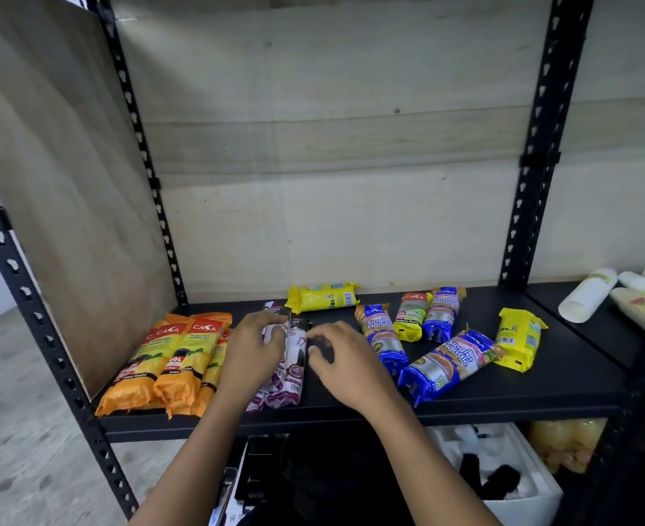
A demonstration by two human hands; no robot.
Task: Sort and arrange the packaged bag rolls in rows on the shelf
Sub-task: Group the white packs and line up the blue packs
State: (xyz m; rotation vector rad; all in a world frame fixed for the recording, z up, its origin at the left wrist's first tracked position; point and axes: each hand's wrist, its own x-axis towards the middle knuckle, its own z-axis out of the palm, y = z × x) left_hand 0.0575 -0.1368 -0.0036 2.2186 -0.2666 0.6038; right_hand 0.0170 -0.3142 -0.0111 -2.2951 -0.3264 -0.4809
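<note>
Purple-and-white rolls (288,368) are the step in hand, lying side by side mid-front of the black shelf (541,389), just right of the orange group; left hand (254,349) rests on the left purple roll with fingers curled over its top end, looks like a light hold rather than a lift; right hand (345,360) sits beside the right purple roll, fingertips bent in toward a dark patch at its upper part, cannot tell if it truly grips or only nudges; judged as squaring up the purple row against the orange packs (169,364), which already lie in a tidy row at the left front; orange packs read "CASA", a red tag like "30L" or "60L", smaller line maybe "Lemon Scented"; still unsorted to the right: blue rolls (446,364) printed "Singlet Handle" under "CASA", lying at mixed angles, one green-labelled CASA roll (412,317) between two blues, yellow pack (323,298) at the back with a barcode, another yellow pack (518,339) far right, tilted; purple text too blurred to read; next move probably calls for letting go of the purple pair and pulling the blues parallel beside them, yellows grouped after.
</note>
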